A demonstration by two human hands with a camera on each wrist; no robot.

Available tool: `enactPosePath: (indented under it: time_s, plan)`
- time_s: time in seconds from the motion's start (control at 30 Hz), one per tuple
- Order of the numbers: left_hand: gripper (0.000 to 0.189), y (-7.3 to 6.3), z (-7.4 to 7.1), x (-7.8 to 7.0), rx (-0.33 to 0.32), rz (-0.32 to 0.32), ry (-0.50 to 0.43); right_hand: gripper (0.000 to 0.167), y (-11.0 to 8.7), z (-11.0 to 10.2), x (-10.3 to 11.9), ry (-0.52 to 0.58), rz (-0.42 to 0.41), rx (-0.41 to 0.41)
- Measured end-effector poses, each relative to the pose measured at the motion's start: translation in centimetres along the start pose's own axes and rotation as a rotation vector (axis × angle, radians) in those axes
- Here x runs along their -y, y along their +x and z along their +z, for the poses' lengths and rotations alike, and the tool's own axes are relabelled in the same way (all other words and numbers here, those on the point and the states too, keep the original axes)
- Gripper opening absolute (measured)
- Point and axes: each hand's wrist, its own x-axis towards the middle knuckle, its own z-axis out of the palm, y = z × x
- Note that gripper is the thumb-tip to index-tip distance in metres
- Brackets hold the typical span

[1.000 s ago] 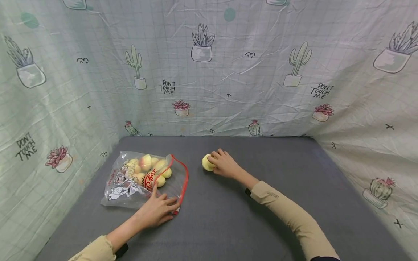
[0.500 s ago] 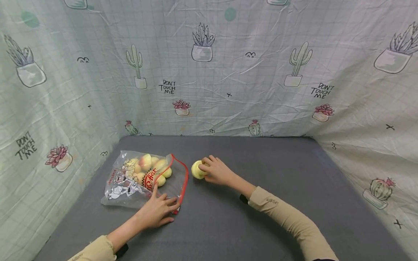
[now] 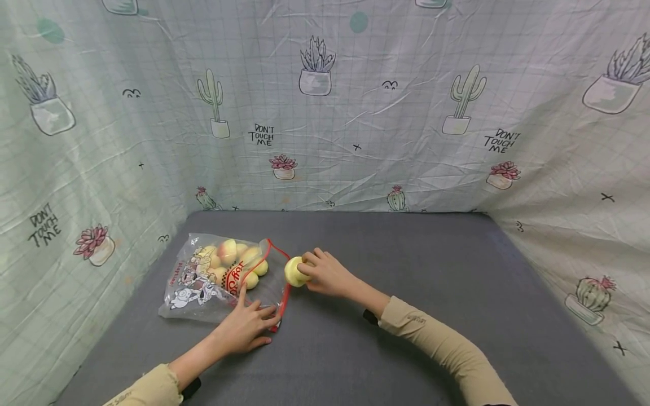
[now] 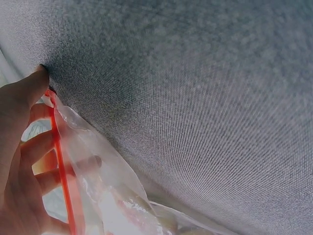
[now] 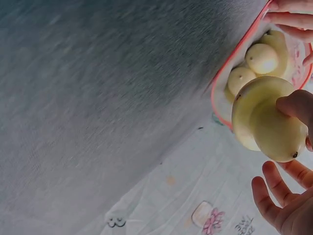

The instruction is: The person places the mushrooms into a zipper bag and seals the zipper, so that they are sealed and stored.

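A clear plastic bag (image 3: 198, 307) with a red-edged mouth lies on the grey surface. Several yellow fruits (image 3: 256, 268) show inside it. My left hand (image 3: 246, 330) rests on the bag by its mouth, fingers spread and thumb apart. The left wrist view shows the red strip (image 4: 61, 161) crossing those fingers. My right hand (image 3: 327, 273) holds a pale yellow, creased round fruit (image 3: 295, 272) with thumb and fingers, right at the bag's mouth. In the right wrist view that fruit (image 5: 269, 117) overlaps the gaping red rim (image 5: 230, 54).
The grey cloth surface (image 3: 396, 338) spreads to the right and in front of the hands. A pale curtain (image 3: 406, 163) printed with potted cacti hangs along the back and both sides.
My right hand has carried the yellow fruit leftward and slightly nearer, from the middle of the surface to the bag's mouth. My left hand has stayed on the bag.
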Motion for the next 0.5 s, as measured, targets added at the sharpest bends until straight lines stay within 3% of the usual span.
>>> enactPosePath:
  time_s: [0.23,0.5]
  plan:
    - [0.051,0.0,-0.2,-0.1,0.024,-0.002,-0.004,0.026,0.9,0.2,1.2,-0.054,-0.033,0.006]
    - [0.051,0.1,-0.5,-0.1,0.036,-0.005,-0.008,0.028,2.1,0.6,2.3,-0.091,-0.051,0.073]
